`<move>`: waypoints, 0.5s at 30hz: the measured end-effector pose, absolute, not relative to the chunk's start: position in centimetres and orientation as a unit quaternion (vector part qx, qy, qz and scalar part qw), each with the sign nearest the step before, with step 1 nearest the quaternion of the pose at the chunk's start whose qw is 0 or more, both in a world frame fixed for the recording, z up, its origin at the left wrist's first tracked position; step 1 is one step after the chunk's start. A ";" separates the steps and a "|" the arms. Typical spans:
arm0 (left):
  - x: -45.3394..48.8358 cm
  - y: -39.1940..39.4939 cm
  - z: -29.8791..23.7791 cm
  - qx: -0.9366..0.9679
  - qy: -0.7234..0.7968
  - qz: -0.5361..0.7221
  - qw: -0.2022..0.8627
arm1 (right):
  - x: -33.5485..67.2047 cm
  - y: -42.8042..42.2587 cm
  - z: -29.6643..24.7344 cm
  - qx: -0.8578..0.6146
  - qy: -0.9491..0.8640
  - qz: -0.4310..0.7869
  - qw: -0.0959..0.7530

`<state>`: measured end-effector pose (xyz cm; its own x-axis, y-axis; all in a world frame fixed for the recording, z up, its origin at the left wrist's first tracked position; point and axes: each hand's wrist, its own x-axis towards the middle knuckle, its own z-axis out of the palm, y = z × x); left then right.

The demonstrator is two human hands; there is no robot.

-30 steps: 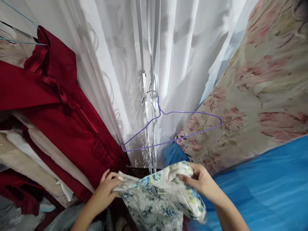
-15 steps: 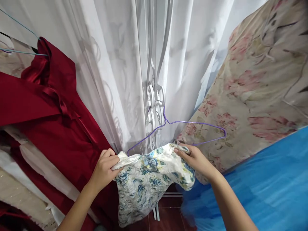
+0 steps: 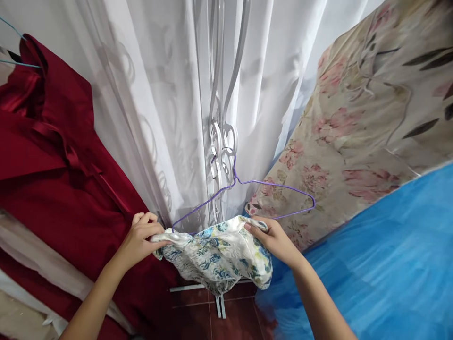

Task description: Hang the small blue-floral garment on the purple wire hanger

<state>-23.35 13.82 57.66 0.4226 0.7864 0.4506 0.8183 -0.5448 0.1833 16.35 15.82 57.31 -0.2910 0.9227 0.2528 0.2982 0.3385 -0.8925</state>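
Note:
Between my hands stretches a white garment [image 3: 222,250] with a blue, green and yellow floral print, its lower part bunched and hanging. My left hand [image 3: 139,241] pinches its left upper edge. At the other end, my right hand [image 3: 271,238] grips the right upper edge, thumb on top. Just behind the garment a purple wire hanger [image 3: 276,184] hangs by its hook from a white metal stand [image 3: 215,137] with curled scrolls. The hanger's left corner meets the garment's top edge; its right corner sticks out bare past my right hand.
A dark red dress [image 3: 71,156] hangs at the left on a light blue hanger. On the right are a beige cloth with pink flowers [image 3: 339,127] and bright blue fabric [image 3: 371,264]. White curtains [image 3: 170,94] cover the back, above a red tiled floor [image 3: 194,316].
My hands have spread slightly apart, pulling the garment's top edge wider. Its hanging lower part has swung up and bunched, baring more floor. The whole view has shifted a little to the right.

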 end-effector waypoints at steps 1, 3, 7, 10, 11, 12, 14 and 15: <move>-22.9 13.6 58.0 -0.836 -0.486 -0.252 0.022 | 16.5 15.8 57.3 -0.431 -0.705 0.385 0.410; -21.5 13.4 59.2 -0.824 -0.500 -0.267 0.013 | 16.7 15.8 57.3 -0.428 -0.702 0.397 0.407; -16.9 13.6 62.5 -0.821 -0.478 -0.314 0.011 | 16.3 15.5 56.4 -0.413 -0.702 0.408 0.413; -13.3 14.2 63.8 -0.826 -0.453 -0.335 -0.010 | 15.4 14.8 55.5 -0.397 -0.699 0.399 0.441; -12.3 14.3 63.9 -0.822 -0.456 -0.339 -0.017 | 15.1 14.5 55.4 -0.392 -0.699 0.396 0.448; -11.4 14.4 63.9 -0.817 -0.463 -0.343 -0.020 | 14.9 14.2 55.2 -0.387 -0.700 0.394 0.453; -10.1 14.4 63.5 -0.798 -0.492 -0.347 -0.019 | 14.6 13.6 55.1 -0.379 -0.704 0.389 0.458; -9.5 14.4 63.3 -0.783 -0.515 -0.347 -0.016 | 14.5 13.4 55.0 -0.375 -0.707 0.388 0.457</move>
